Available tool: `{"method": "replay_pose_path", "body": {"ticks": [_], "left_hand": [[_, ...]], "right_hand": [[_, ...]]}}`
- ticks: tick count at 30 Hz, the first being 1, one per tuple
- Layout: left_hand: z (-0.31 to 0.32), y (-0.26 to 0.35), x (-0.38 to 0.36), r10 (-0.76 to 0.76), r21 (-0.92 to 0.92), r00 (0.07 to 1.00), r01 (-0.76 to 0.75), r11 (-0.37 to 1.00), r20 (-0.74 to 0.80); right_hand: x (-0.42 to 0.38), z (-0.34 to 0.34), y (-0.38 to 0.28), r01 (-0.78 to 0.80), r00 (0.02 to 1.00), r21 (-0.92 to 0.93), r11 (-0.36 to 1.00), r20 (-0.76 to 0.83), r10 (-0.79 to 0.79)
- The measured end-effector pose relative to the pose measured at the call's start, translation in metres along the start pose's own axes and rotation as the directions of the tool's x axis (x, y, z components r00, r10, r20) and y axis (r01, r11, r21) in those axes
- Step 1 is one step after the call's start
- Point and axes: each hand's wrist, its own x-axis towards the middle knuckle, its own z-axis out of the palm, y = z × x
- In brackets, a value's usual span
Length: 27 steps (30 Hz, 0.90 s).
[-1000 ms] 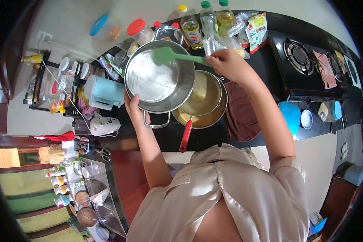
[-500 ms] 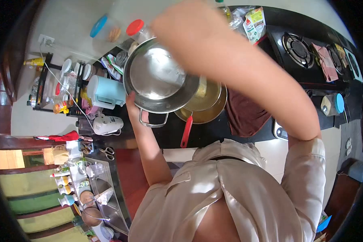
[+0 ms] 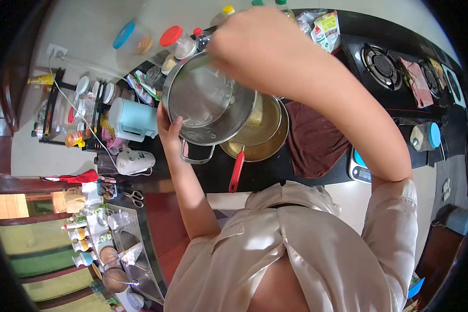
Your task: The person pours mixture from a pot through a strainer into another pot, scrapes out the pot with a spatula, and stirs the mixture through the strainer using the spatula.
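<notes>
A steel pot (image 3: 218, 130) with a loop handle is tipped so that its inside faces me. My left hand (image 3: 167, 129) is closed on its left side, thumb over the rim. My right hand (image 3: 252, 44) is curled over the pot's upper rim, its fingertips turned away and smeared by motion. Whatever it holds is hidden. Under the pot's right side, a strainer with a red handle (image 3: 237, 171) rests over a wide pan (image 3: 278, 148). Some pale yellow stuff (image 3: 256, 118) lies in the strainer.
Right of the pan lie a brown cloth (image 3: 314, 140) and a kitchen scale (image 3: 360, 169). A gas stove (image 3: 382, 65) stands farther right. At the left are a light blue kettle (image 3: 132, 119) and a white hand mixer (image 3: 134, 161). A red-lidded jar (image 3: 179, 41) stands behind the pot.
The pot has tilted, showing more of its inner wall, and the bright reflection in it has dulled. My left thumb now lies over the rim. My right hand has shifted slightly.
</notes>
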Motion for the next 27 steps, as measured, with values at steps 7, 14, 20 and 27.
{"method": "replay_pose_path", "body": {"ticks": [7, 14, 20, 27], "left_hand": [[0.033, 0.014, 0.001, 0.086, 0.315, 0.996, -0.086, 0.945, 0.014], [0.032, 0.012, 0.01, 0.041, 0.328, 0.999, -0.037, 0.944, -0.005], [0.041, 0.013, 0.009, 0.082, 0.316, 0.995, -0.095, 0.944, 0.056], [0.05, 0.015, 0.01, 0.054, 0.287, 0.995, -0.077, 0.955, 0.087]], "right_hand": [[-0.019, 0.008, -0.014, 0.023, 0.875, -0.01, 1.0, 0.483, -0.015], [-0.019, 0.012, 0.012, -0.152, 0.967, -0.038, 0.988, 0.202, 0.157], [-0.049, 0.029, 0.012, -0.126, 0.909, -0.095, 0.988, 0.388, 0.153], [-0.057, 0.046, 0.032, -0.195, 0.938, -0.14, 0.971, 0.262, 0.226]]}}
